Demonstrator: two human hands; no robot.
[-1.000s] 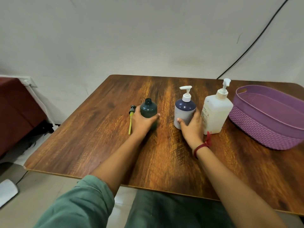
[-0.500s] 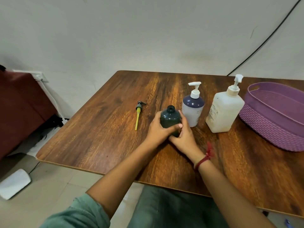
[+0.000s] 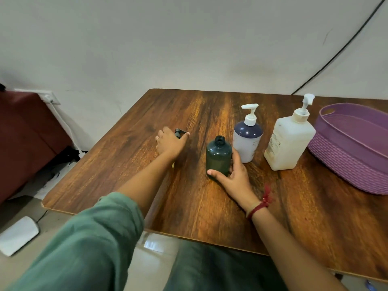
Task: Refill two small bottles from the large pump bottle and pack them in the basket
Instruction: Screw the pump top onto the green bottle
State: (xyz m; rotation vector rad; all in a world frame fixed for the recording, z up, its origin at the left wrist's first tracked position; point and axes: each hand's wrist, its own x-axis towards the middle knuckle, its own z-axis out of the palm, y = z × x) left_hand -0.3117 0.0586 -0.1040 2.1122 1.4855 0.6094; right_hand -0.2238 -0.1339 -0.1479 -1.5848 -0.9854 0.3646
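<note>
Head view. The large pump bottle (image 3: 287, 143), white and translucent, is standing upright on the wooden table (image 3: 210, 206) and serving as the reference. The purple basket (image 3: 346, 160) is sitting just to its right. Just to its left, a small bottle with a white pump (image 3: 246, 141) is standing upright. Further left, and nearer the person, the dark green small bottle (image 3: 218, 158) is standing upright with its neck uncapped. The right hand (image 3: 235, 177) is grasping it, thumb crossing the front, fingers wrapping the far side. Farthest left of the large pump bottle, the left hand (image 3: 171, 143) is lying over the detached pump head (image 3: 179, 132), thumb and fingers flanking its black collar. Whether they are clasping it cannot be told.
</note>
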